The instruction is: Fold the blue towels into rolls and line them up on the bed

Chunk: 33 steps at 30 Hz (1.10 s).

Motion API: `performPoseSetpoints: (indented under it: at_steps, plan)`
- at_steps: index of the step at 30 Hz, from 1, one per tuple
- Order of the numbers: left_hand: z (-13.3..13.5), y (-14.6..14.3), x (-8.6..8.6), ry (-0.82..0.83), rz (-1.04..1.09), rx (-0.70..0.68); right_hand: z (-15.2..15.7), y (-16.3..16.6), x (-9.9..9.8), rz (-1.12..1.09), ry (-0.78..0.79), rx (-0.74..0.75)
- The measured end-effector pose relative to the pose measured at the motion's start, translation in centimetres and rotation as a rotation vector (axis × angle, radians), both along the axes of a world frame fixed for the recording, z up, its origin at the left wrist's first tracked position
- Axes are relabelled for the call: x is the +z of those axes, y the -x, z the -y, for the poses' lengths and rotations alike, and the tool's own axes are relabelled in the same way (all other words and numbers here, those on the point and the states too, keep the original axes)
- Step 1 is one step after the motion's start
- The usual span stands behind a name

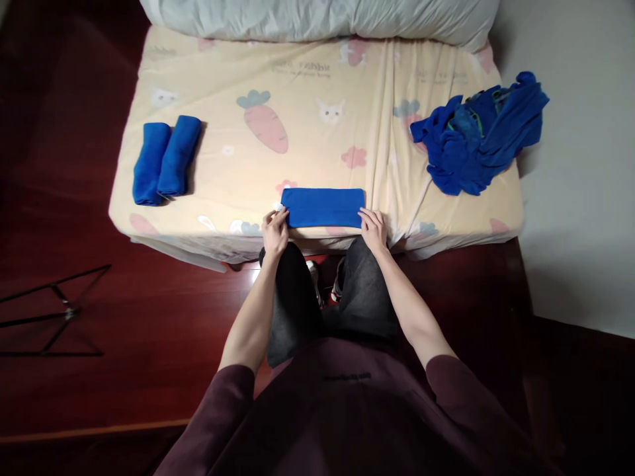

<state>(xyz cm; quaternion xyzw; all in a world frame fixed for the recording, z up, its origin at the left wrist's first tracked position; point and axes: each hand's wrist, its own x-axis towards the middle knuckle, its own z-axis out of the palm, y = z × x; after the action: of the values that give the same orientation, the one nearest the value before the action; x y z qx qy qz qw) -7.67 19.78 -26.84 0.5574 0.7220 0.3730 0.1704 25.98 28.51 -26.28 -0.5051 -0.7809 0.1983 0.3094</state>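
Note:
A blue towel [322, 207], folded into a long flat strip, lies on the near edge of the bed [307, 119]. My left hand [274, 231] pinches the strip's left end, fingers closed on the cloth. At the strip's right end my right hand [373, 228] grips the cloth with its fingers curled on it. Two rolled blue towels [166, 160] lie side by side at the bed's left. A heap of loose blue cloths [479, 135] sits at the bed's right edge.
The sheet is cream with carrot and rabbit prints. A pale quilt [322, 16] lies along the far side. Dark red wooden floor [74, 198] surrounds the bed, with a black tripod's legs [59, 307] at the left and a grey wall [580, 185] on the right.

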Motion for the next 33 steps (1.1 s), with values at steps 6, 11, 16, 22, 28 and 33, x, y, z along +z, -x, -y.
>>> performPoseSetpoints:
  at_steps: [6,11,16,22,28,33]
  plan:
    - [-0.1,0.0,0.1,0.051,-0.015,-0.020,-0.4,-0.2,0.3,0.032,0.028,0.048]
    - [-0.1,0.1,0.0,0.050,-0.023,-0.048,-0.1,-0.4,0.6,0.094,0.045,0.079]
    - [0.2,0.1,-0.1,-0.018,-0.020,-0.048,0.2,-0.3,0.4,0.078,0.043,0.052]
    - [0.5,0.5,0.1,-0.054,0.006,-0.042,0.3,-0.5,0.9,0.000,0.008,0.080]
    - [0.9,0.7,0.1,-0.065,0.103,0.063,0.4,-0.7,0.5,-0.041,0.014,0.030]
    - [0.7,0.8,-0.3,-0.091,0.179,0.106,0.2,-0.7,0.0,-0.081,0.046,-0.029]
